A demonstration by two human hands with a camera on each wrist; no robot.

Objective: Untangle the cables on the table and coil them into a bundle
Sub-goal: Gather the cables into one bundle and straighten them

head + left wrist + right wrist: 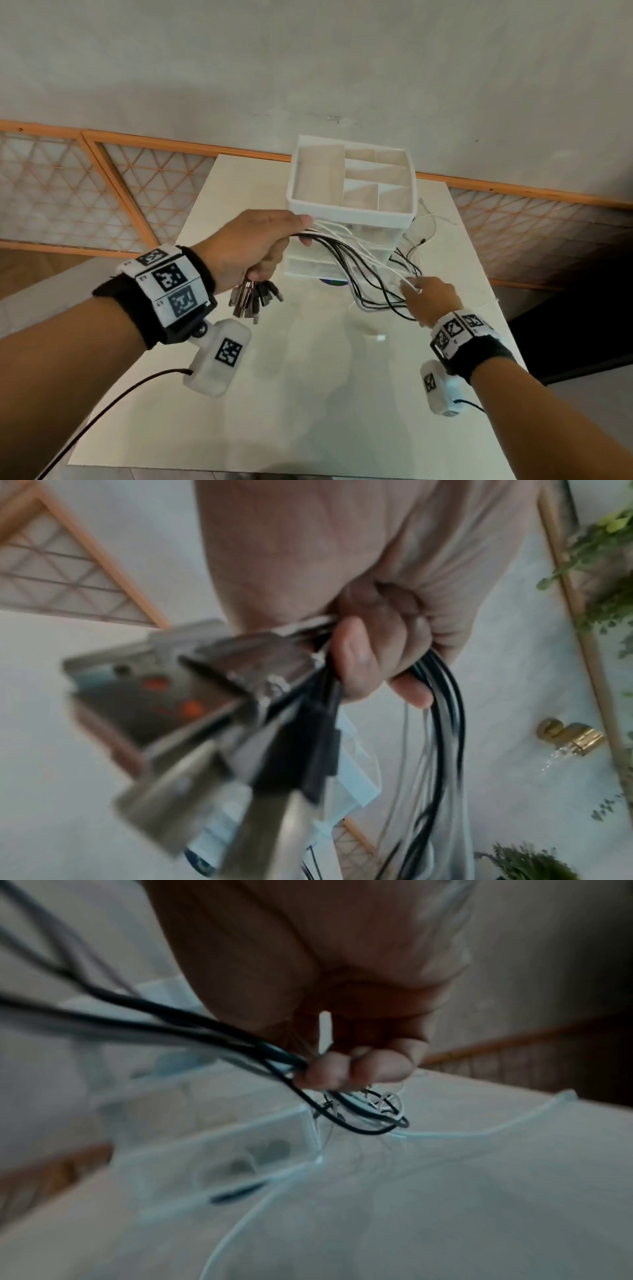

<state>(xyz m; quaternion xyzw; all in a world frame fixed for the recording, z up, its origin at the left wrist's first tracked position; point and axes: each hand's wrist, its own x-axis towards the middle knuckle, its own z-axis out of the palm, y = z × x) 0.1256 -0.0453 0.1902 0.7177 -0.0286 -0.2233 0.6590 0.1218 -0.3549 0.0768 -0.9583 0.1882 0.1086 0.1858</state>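
Observation:
Several black and white cables [356, 267] sag in the air between my two hands above the white table [308, 394]. My left hand [253, 246] grips one end of the bunch in a fist, and the USB plugs [255, 298] hang below it. The left wrist view shows those plugs [192, 702] close up and blurred, with cables [445, 723] curving down past my fingers [356, 664]. My right hand [428, 298] holds the cables lower and to the right. In the right wrist view its fingers [342, 1069] curl round the strands [205, 1031], whose loose ends [369, 1110] trail onto the table.
A white drawer organiser [352, 202] with open top compartments stands at the back of the table, just behind the cables. Loose white cable ends [428, 219] lie to its right. An orange lattice screen [102, 192] and a grey wall lie beyond.

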